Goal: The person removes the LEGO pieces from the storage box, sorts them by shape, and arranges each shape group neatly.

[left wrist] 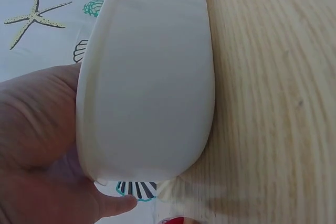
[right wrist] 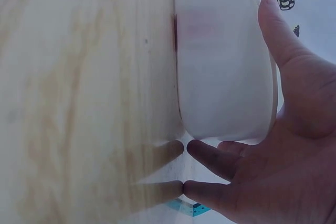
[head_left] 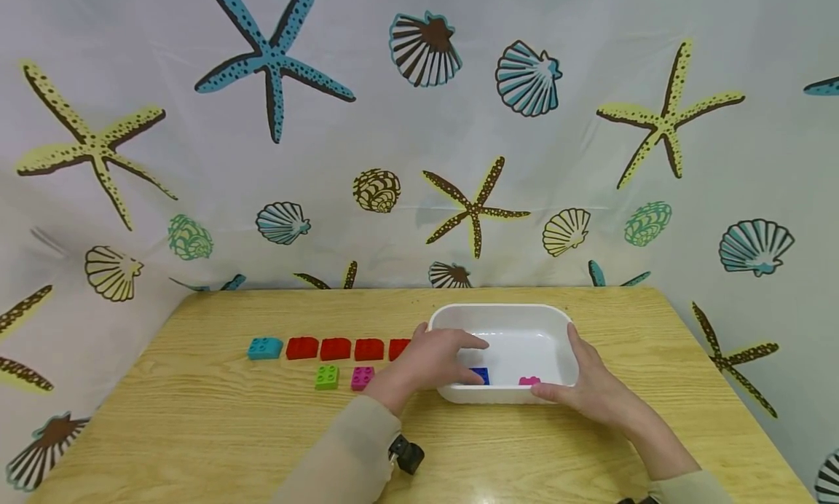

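Note:
A white tub [head_left: 505,395] stands on the table, with a dark blue brick [head_left: 483,373] near its front left and a pink brick [head_left: 529,380] by its front wall. Over the tub's left end reaches my left hand [head_left: 438,358], thumb and forefinger apart inside. The thumb is close to the blue brick; whether they touch I cannot tell. My right hand [head_left: 599,387] lies around the tub's front right corner, its thumb at the front rim. Its other fingers extend past the right end, straight, with tips at the tabletop in the right wrist view.
Left of the tub, several red bricks [head_left: 336,349] stand in a row beside a light blue brick [head_left: 265,348]. In front of them sit a green brick [head_left: 327,377] and a magenta brick [head_left: 363,377]. A patterned cloth [head_left: 367,125] hangs behind the wooden table [head_left: 216,424].

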`<move>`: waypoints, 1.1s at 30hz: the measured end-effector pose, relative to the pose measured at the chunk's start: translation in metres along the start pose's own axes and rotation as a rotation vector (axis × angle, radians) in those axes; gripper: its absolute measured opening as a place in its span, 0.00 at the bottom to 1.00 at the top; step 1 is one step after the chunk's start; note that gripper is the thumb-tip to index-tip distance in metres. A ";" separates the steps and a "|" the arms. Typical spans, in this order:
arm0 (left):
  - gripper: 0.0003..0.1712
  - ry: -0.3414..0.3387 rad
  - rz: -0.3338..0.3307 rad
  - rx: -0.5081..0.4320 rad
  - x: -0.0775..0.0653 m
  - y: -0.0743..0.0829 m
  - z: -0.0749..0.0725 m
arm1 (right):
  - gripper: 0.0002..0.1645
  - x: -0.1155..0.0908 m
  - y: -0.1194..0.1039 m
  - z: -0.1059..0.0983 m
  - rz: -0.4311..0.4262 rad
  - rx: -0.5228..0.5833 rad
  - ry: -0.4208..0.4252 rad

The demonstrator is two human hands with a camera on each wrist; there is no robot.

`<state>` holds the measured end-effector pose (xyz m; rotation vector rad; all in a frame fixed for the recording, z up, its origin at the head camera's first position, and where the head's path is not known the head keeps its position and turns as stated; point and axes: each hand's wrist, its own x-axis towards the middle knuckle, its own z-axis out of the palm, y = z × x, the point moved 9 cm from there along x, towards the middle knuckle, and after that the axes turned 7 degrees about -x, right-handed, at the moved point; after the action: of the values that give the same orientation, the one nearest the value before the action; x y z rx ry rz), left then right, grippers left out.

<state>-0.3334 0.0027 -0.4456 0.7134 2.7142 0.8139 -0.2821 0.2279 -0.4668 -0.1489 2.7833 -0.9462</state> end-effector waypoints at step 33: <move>0.17 -0.022 -0.053 0.067 -0.001 0.003 0.003 | 0.84 -0.002 -0.001 0.000 0.001 0.015 -0.002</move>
<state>-0.3301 0.0060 -0.4466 0.6568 2.7394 0.7021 -0.2800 0.2274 -0.4655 -0.1464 2.7732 -0.9655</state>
